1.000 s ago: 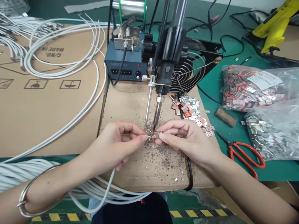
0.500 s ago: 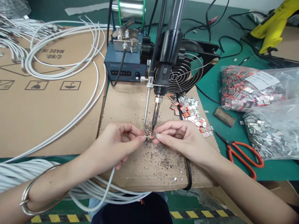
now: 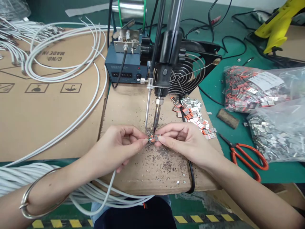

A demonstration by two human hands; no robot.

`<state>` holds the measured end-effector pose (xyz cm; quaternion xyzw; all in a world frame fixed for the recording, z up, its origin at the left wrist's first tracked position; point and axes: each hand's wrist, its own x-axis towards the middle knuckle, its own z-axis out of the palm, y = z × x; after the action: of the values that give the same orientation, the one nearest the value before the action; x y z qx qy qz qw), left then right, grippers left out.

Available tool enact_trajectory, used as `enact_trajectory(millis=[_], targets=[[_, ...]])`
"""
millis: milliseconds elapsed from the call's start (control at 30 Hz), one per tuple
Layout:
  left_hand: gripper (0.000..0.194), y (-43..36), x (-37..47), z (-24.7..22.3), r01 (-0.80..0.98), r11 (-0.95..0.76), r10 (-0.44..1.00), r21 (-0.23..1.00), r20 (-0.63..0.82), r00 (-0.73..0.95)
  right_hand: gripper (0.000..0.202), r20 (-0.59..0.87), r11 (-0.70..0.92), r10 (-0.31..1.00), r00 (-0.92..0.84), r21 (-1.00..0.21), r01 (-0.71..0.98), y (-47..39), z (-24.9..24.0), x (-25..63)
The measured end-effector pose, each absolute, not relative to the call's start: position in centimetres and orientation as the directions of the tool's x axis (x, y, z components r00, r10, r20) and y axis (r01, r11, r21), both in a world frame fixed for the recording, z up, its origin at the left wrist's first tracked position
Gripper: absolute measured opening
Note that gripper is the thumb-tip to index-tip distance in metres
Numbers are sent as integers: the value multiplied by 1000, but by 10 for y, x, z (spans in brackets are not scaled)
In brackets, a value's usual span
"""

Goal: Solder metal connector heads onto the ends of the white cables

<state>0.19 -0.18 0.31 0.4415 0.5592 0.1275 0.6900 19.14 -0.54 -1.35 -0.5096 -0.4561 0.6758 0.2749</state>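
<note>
Between thumb and fingers, my left hand [image 3: 127, 144] pinches the end of a white cable [image 3: 110, 187], whose length hangs below the palm. My right hand [image 3: 183, 141] grips a small USB connector [image 3: 156, 138] with an orange insert, held against the wire ends. Right above them, the tip of a mounted soldering iron [image 3: 156, 116] reaches down to the connector. Beside the iron, a thin bent metal solder feed tube [image 3: 148, 108] ends at the same spot. My fingertips hide part of the joint.
Behind stand a blue solder station [image 3: 126, 68] and a fan [image 3: 188, 73]. Loose connectors [image 3: 194, 113] lie right of the iron. Further right are bagged connectors [image 3: 252, 90], a brown sponge block [image 3: 228, 118] and orange-handled cutters [image 3: 250, 156]. Coiled white cables [image 3: 64, 74] lie on cardboard at left.
The whole view has shifted slightly. Both hands keep their pinch at the iron's tip, and a little more of the connector shows.
</note>
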Motion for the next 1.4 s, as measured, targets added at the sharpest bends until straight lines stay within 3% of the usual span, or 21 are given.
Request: enact_trajectory(millis=[667, 1400], targets=[[7, -2, 4, 4, 323, 609, 648, 724, -689, 324, 18, -452, -469, 826, -337, -883, 36, -7, -14, 194], [8, 0, 4, 4, 328, 591, 656, 737, -676, 336, 20, -450, -450, 826, -339, -889, 85, -6, -14, 191]])
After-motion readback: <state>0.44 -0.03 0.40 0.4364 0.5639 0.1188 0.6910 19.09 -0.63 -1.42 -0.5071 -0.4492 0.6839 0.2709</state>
